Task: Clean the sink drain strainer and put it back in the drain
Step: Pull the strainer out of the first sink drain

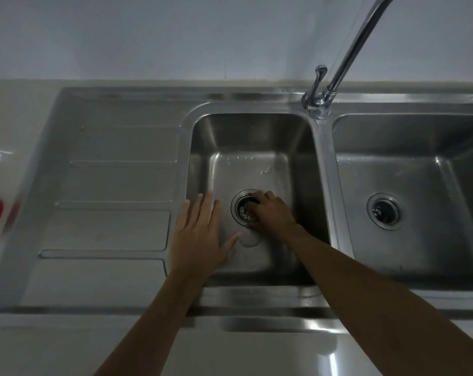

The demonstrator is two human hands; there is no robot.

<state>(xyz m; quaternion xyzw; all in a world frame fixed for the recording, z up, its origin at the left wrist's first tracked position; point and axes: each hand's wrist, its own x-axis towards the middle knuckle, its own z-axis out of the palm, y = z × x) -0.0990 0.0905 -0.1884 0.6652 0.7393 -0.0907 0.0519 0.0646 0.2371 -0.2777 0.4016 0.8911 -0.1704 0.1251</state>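
Perforated round steel drain strainer (245, 211) sits in the drain of the left-hand stainless steel basin (253, 137), and our right hand (272, 213) is down on its right edge, fingers curled over the rim so that we cannot tell whether they pinch it or only touch it. Our left hand (200, 240) hangs flat and spread over the basin's left side, fingers apart, gripping nothing. Whether we are lifting the strainer out to clean it or seating it back we cannot say for sure; the basin floor shows only a few wet marks and the chrome swan-neck tap (346, 58) is not running. If it is coming out, the next move calls for a firm pinch and a straight lift; if going in, a level press until the rim lies flush. The right-hand basin (419, 169) has its own drain (384, 210), untouched.
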